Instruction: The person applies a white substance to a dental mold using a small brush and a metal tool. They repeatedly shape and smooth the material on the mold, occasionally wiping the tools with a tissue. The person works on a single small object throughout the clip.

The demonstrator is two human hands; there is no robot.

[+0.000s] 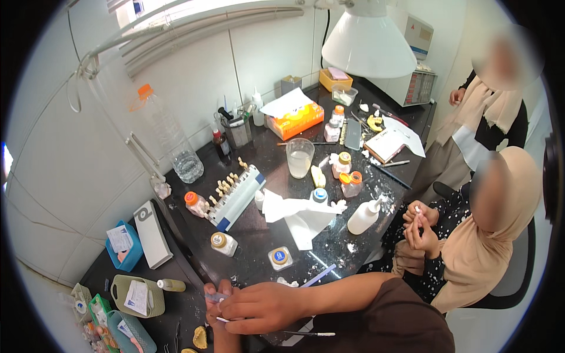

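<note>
At the lower middle, my left hand, partly hidden under my right hand, has its fingers closed on a small translucent bluish piece. The fingers of my right hand are bent over it, gripping a thin white stick-like tool; a small white bit shows between the hands. Nearby lie yellow dental casts and a brush. Beyond them on the black worktop stand a blue-lidded square jar, a white-lidded jar and a white pump bottle.
Baskets line the left side. A shade-guide rack, white paper, cup and large plastic bottle cover the worktop, under a lamp. A seated person holds something small at right; another stands behind.
</note>
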